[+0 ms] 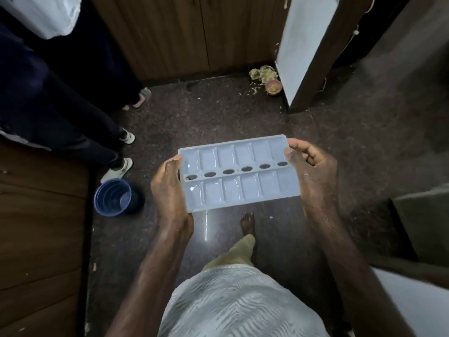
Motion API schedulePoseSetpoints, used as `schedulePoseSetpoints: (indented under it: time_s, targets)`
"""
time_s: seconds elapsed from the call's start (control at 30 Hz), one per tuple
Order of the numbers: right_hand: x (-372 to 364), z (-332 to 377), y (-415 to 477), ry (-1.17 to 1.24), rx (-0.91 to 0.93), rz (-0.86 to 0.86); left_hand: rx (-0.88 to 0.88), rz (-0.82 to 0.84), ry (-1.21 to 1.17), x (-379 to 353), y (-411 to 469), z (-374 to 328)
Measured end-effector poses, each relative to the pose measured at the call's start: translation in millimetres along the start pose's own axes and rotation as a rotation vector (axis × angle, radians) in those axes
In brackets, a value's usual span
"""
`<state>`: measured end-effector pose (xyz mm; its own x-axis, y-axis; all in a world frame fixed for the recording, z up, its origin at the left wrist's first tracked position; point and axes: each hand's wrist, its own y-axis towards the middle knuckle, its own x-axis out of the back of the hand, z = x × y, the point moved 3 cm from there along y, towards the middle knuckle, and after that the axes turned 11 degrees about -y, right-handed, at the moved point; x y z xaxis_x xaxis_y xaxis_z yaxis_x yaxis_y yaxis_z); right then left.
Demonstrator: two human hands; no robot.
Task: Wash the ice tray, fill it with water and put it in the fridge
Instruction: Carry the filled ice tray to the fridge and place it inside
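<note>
Two hands, left hand [170, 188] and right hand [313, 166], grip opposite ends of a pale ice tray [239, 172] above the dark floor [218, 117].

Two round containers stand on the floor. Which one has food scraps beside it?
The small pink bowl by the white panel; scraps lie beside it. The blue cup at the left has none.
</note>
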<state>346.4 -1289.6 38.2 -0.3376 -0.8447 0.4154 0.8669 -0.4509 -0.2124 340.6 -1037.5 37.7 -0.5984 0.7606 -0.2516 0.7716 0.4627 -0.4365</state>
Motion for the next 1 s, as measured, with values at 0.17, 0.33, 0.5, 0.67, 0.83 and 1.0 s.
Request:
schedulePoseSetpoints:
  time_s: [0.17,0.33,0.5,0.67,0.83,1.0]
  targets:
    - [6,26,86,0.016,0.039,0.063,-0.003,-0.058,-0.018,-74,29,-8]
    - [17,52,169,0.076,0.058,0.063,-0.016,-0.065,-0.035,-150,58,-12]
    - [31,67,236,0.104,0.096,0.071,-0.053,-0.055,-0.014,-214,85,-14]
    - [55,68,304,0.105,0.119,0.139,-0.078,-0.074,0.036,-278,101,-4]
    - [103,65,385,0.123,0.137,0.195,-0.085,-0.127,0.056,-364,97,20]
    - [149,56,447,0.111,0.153,0.224,-0.079,-0.18,0.02,-434,83,45]
